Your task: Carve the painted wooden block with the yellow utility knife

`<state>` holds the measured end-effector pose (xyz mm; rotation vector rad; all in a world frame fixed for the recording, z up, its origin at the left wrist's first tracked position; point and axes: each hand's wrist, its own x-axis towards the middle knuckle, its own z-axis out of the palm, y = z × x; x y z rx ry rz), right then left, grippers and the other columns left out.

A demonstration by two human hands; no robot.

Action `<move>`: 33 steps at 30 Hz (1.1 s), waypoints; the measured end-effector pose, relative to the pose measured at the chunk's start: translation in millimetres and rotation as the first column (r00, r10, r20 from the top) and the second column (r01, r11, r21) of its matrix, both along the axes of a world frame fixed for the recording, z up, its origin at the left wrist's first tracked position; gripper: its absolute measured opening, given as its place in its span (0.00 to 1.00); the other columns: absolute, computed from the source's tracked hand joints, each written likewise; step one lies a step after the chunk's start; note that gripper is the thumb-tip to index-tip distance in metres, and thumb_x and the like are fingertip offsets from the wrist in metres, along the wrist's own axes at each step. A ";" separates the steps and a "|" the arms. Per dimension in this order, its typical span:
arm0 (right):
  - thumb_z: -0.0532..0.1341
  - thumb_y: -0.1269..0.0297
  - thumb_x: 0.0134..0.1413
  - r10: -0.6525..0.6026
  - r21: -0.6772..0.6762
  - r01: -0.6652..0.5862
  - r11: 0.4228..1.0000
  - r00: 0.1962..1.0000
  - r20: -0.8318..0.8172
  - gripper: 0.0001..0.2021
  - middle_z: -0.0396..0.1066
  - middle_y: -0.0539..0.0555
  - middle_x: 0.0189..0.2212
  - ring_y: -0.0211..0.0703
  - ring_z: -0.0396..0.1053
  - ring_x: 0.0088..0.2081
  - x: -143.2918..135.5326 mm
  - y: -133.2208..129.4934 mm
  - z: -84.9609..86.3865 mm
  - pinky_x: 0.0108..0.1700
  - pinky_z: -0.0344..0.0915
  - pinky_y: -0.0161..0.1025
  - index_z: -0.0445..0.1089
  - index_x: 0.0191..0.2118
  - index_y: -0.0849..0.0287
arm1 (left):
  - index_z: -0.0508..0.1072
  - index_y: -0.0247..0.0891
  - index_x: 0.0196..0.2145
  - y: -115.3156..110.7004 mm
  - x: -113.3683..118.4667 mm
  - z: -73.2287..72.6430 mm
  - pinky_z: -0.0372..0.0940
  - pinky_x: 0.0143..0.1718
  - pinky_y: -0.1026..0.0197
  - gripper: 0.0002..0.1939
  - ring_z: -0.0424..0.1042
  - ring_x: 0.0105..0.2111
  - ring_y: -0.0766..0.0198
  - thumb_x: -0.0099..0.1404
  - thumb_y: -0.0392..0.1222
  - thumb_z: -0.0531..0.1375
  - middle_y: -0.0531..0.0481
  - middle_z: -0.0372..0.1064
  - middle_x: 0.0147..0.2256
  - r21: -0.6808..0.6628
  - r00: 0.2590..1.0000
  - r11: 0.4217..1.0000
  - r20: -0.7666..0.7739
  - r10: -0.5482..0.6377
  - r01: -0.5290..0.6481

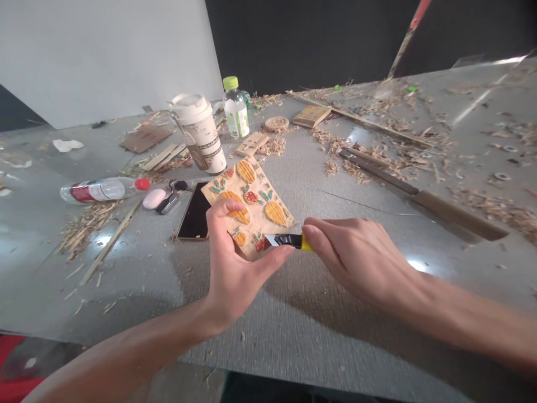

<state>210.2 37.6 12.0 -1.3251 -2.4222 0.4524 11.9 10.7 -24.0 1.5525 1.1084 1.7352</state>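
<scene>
My left hand (235, 263) grips a square carved wooden block (257, 193) by its left and lower edges. Its face carries raised orange fruits, red pieces and teal leaves on bare wood. In my right hand (356, 249) is a carving knife (289, 240) with a yellow handle, a black collar and a short pale blade. The blade tip meets the block's lower right edge, at a red piece. My left thumb lies against the black collar, just under the blade. Most of the knife's handle is hidden inside my right fist.
Behind the block stand a paper cup (205, 134) and a green-capped bottle (236, 109). A phone (195, 212), keys (168, 202) and a red-capped bottle (104, 189) lie left. At right is a long saw (457, 210) among wood shavings (361, 173). Another painted block (311, 116) sits farther back.
</scene>
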 end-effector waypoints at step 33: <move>0.43 0.49 0.76 0.018 0.015 -0.018 1.000 1.000 0.001 0.27 0.58 0.48 0.17 0.35 0.45 0.19 2.1 0.1 2.2 0.26 0.40 0.41 0.54 0.24 0.54 | 0.62 0.49 0.54 0.8 -3.6 -1.9 0.68 0.55 0.57 0.40 0.67 0.53 0.59 0.51 0.36 0.78 0.50 0.57 0.54 0.127 0.985 0.991 -0.158 0.069 -0.049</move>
